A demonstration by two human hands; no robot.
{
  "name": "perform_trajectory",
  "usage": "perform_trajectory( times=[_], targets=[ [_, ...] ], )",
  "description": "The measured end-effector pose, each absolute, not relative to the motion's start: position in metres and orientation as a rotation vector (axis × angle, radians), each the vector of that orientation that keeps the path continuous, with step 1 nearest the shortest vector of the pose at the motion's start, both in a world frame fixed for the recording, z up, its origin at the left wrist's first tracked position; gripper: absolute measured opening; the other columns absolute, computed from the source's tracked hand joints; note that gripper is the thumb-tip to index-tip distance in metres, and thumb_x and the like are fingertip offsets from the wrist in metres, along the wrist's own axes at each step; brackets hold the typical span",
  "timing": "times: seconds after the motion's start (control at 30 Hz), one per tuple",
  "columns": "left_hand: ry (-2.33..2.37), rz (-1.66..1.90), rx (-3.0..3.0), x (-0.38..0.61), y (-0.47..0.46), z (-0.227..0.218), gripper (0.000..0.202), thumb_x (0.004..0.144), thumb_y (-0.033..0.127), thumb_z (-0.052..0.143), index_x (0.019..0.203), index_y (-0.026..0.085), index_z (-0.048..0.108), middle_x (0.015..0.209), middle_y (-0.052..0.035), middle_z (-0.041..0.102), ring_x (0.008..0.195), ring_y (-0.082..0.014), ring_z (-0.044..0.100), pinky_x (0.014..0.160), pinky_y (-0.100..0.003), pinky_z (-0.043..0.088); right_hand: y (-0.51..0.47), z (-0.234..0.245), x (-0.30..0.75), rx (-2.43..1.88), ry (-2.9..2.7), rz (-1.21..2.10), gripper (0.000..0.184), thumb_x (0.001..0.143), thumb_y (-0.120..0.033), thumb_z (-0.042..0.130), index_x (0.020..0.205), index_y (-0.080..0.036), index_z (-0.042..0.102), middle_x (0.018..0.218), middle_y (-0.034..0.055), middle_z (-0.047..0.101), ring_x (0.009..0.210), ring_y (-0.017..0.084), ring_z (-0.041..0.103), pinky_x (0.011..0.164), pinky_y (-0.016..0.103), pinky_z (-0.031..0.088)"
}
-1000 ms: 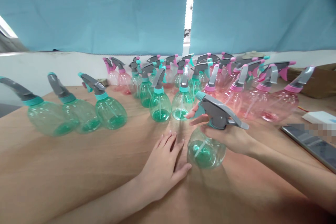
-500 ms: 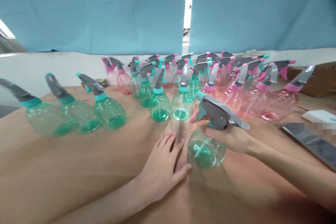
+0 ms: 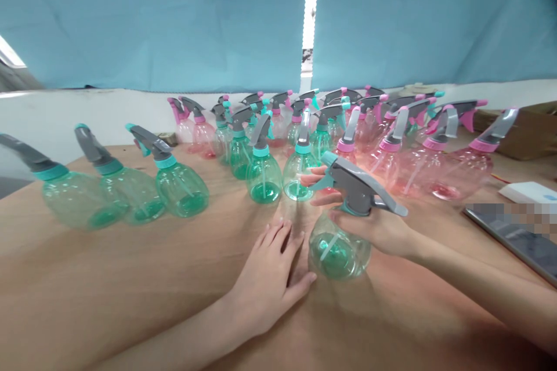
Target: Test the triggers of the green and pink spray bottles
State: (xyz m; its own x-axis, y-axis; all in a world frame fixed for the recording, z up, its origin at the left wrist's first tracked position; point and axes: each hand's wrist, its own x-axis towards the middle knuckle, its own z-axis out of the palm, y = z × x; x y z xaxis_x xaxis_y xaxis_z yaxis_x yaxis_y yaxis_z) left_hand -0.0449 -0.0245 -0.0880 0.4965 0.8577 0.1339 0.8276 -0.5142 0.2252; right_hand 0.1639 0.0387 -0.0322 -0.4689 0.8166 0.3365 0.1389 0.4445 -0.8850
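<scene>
A spray bottle (image 3: 338, 252) with a clear green-tinted body and a grey and teal trigger head stands on the table in front of me. My right hand (image 3: 369, 223) is behind its neck, thumb side against the bottle. The fingers of that hand stretch out past the teal trigger, spread and not wrapped round it. Palm down on the table, my left hand (image 3: 265, 275) lies flat with its fingers apart and nothing in it. Its thumb tip is close to the bottle's base. Just beyond stand two more green spray bottles (image 3: 263, 177).
Several tilted-looking green spray bottles (image 3: 183, 185) stand to the left. Many pink and green ones (image 3: 394, 156) crowd the back and right. At the right lie a phone (image 3: 513, 243), a white box (image 3: 528, 192) and a brown bundle (image 3: 517, 133). A blue curtain (image 3: 174, 23) hangs behind.
The fingers of my right hand have straightened away from the trigger and now reach further left. The bottle and my left hand have stayed nearly in place.
</scene>
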Motion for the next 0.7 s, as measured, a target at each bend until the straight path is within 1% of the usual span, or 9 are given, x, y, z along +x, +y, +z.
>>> perform_trajectory(
  times=[0.27,0.4,0.6,0.7],
  targets=[
    [1.48,0.332,2.606,-0.0438,-0.0246,-0.0871,0.059,0.092,0.051,0.052,0.138,0.014,0.046,0.149,-0.02,0.04,0.14,-0.0376,0.033,0.11,-0.059,0.034,0.0392,-0.0307,0.1628,-0.763,-1.907,1.062,0.058,0.078,-0.014,0.055,0.132,-0.034,0.053,0.116,0.0014,0.07,0.096,0.022,0.069,0.089,0.041,0.055],
    [1.478,0.326,2.602,-0.0439,-0.0248,-0.086,0.06,0.092,0.052,0.052,0.138,0.013,0.046,0.149,-0.0203,0.04,0.14,-0.0375,0.033,0.11,-0.059,0.034,0.0387,-0.031,0.163,-0.772,-1.904,1.064,0.057,0.078,-0.013,0.056,0.131,-0.035,0.054,0.115,0.0005,0.07,0.096,0.021,0.068,0.09,0.04,0.054],
    [1.484,0.332,2.61,-0.0434,-0.0244,-0.0863,0.059,0.093,0.051,0.052,0.138,0.015,0.046,0.149,-0.0195,0.041,0.14,-0.0371,0.034,0.11,-0.059,0.034,0.0381,-0.0304,0.1631,-0.77,-1.911,1.059,0.055,0.079,-0.014,0.056,0.13,-0.034,0.055,0.113,0.0008,0.071,0.096,0.022,0.068,0.09,0.042,0.054],
    [1.485,0.337,2.61,-0.0435,-0.0243,-0.0866,0.059,0.092,0.051,0.052,0.139,0.015,0.045,0.149,-0.0192,0.041,0.139,-0.037,0.034,0.109,-0.058,0.034,0.0378,-0.0301,0.1628,-0.781,-1.91,1.042,0.055,0.078,-0.013,0.055,0.129,-0.033,0.056,0.114,0.0005,0.071,0.096,0.021,0.068,0.089,0.04,0.054]
  ],
)
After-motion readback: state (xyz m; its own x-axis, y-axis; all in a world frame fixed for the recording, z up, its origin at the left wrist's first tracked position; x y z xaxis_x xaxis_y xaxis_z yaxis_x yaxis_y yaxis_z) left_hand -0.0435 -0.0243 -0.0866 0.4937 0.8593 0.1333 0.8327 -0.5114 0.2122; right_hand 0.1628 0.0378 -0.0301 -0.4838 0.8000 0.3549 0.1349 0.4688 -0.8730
